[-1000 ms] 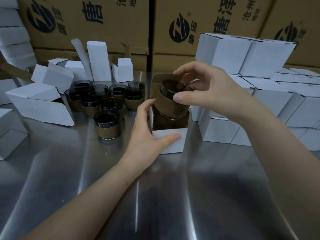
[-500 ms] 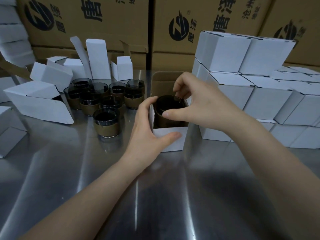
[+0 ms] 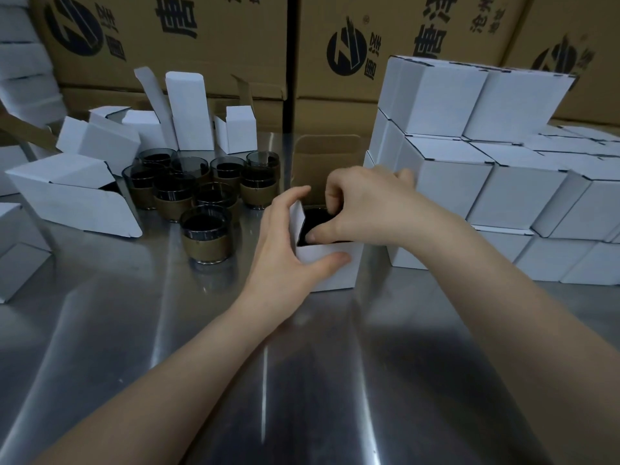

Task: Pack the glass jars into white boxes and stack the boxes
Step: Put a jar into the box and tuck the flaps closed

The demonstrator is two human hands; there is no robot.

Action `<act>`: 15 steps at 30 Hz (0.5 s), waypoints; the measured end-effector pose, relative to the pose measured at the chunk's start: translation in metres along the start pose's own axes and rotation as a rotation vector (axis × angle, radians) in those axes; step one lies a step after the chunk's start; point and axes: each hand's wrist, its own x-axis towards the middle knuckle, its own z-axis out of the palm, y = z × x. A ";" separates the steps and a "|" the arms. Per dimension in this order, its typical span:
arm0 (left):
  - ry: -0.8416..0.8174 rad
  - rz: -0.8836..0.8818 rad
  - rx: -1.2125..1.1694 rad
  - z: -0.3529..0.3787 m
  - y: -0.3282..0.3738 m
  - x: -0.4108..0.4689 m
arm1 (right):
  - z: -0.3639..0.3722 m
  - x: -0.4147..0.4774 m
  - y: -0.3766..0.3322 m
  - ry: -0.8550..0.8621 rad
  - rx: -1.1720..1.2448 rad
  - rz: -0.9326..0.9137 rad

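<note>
A small white box stands open at the table's middle, its brown lid flap upright behind. My left hand grips the box's left wall and front. My right hand reaches into the box mouth, fingertips on the dark glass jar, which sits almost wholly inside with only its rim showing. Several more glass jars with brown bands cluster to the left. A stack of closed white boxes rises on the right.
Open and folded empty white boxes lie at left and behind the jars. Large brown cartons with black print wall the back. The steel table stretches bare toward me.
My right hand has lowered the jar from above the box down into it. My left hand has stayed on the box.
</note>
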 end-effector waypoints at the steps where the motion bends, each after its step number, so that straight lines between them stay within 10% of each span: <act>1: 0.001 0.008 0.008 0.000 -0.001 0.000 | -0.001 0.001 -0.002 -0.029 -0.002 0.014; 15: -0.005 0.062 0.068 0.000 -0.006 0.002 | -0.016 0.009 -0.016 -0.282 -0.040 0.046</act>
